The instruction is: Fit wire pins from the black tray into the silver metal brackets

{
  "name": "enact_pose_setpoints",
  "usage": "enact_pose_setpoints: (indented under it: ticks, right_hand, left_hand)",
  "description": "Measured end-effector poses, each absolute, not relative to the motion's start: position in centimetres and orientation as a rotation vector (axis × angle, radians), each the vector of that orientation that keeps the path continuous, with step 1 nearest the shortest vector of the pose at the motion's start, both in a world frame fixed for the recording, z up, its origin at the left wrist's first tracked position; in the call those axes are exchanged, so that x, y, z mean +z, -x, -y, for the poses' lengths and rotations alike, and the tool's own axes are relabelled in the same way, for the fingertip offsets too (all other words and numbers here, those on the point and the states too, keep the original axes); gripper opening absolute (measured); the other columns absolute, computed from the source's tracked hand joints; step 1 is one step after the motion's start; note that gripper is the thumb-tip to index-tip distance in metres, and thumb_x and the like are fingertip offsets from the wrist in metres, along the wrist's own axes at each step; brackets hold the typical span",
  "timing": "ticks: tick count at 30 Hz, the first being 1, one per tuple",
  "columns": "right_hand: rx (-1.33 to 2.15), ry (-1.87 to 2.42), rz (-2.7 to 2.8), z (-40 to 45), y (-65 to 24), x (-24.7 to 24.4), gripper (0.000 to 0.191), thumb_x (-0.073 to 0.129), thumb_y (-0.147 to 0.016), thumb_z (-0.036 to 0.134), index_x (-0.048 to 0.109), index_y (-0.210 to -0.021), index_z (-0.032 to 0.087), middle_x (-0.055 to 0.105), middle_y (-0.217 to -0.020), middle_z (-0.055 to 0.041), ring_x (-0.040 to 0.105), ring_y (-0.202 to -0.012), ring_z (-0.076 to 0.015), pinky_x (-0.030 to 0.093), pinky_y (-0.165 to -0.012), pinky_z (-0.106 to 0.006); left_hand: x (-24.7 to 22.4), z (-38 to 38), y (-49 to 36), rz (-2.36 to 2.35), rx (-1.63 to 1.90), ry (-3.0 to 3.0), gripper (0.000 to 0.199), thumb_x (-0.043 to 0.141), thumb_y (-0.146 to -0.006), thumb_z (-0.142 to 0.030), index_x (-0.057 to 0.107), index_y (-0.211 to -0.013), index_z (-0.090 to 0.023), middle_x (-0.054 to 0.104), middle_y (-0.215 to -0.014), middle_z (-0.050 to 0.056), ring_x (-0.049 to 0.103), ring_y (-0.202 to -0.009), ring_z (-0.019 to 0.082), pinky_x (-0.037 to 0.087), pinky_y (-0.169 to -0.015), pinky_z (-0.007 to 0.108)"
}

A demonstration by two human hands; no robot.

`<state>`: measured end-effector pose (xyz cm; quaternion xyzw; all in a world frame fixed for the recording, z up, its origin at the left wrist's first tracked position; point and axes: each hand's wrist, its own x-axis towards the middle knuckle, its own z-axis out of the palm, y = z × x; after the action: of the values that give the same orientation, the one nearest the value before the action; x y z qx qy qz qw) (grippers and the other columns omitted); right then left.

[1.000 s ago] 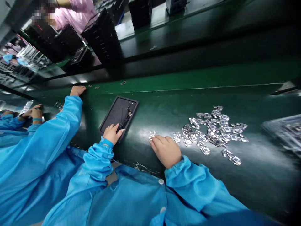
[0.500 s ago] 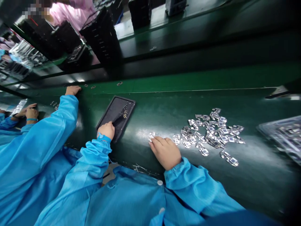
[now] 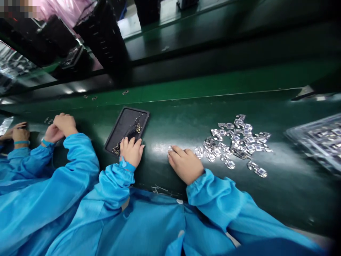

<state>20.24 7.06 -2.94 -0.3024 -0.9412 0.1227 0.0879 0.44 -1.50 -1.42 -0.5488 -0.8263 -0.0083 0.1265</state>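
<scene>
My right hand (image 3: 185, 164) rests low over the green bench, its thumb and fingers closed on a small silvery circuit board (image 3: 170, 149) that is mostly covered by the fingertips. To its right lies a loose pile of similar silvery boards (image 3: 241, 142). My left hand (image 3: 131, 152) is at the right edge of a shallow black tray (image 3: 121, 122). Its thumb and forefinger tips are close together, the other fingers a little apart; anything between the tips is too small to make out. Thin dark pieces with gold-coloured ends (image 3: 137, 126) lie in the tray.
A clear plastic tray of boards (image 3: 319, 137) stands at the far right. Co-workers' hands (image 3: 61, 126) are at the bench on the left. A few small parts (image 3: 125, 92) lie along the back strip. Tall black stacked trays (image 3: 102, 39) stand beyond.
My left hand has come up from inside the black tray to its right edge, uncovering more gold-ended pieces. My right hand stays on the board. A co-worker's hand has drawn back from the back strip.
</scene>
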Motion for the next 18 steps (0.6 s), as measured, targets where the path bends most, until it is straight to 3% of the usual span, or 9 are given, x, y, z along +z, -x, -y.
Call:
enact_pose_setpoints:
  ticks: [5,11,18]
  right_hand:
    - [0.410,0.958,2.859,-7.0,-20.9,-2.3,0.029,0.037,-0.086,0.024,0.064,-0.095,0.019,0.058,-0.115,-0.0050,0.056,-0.088,-0.0222,0.041,-0.076,-0.035]
    - [0.718,1.008,2.614,-6.7,-23.1,-1.2,0.025,0.044,-0.083,0.026,0.064,-0.096,0.018,0.061,-0.109,-0.0070,0.057,-0.095,-0.0209,0.044,-0.083,-0.034]
    - [1.185,0.997,2.312,-5.8,-23.1,0.9,0.022,0.046,-0.082,0.027,0.064,-0.094,0.024,0.068,-0.092,-0.0005,0.061,-0.088,-0.0154,0.047,-0.082,-0.029]
  left_hand:
    - [-1.8,1.2,-1.3,2.288,-0.172,1.665,0.024,0.041,-0.082,-0.027,0.064,-0.086,-0.020,0.063,-0.093,0.009,0.050,-0.100,0.027,0.038,-0.086,0.044]
    - [0.5,1.1,-6.1,2.000,-0.247,2.247,0.021,0.040,-0.083,-0.021,0.057,-0.093,-0.016,0.064,-0.078,0.005,0.057,-0.072,0.015,0.046,-0.070,0.028]
    - [0.4,0.9,-8.7,1.877,-0.213,2.385,0.025,0.037,-0.083,-0.017,0.057,-0.097,-0.014,0.065,-0.081,0.006,0.060,-0.072,0.016,0.047,-0.067,0.028]
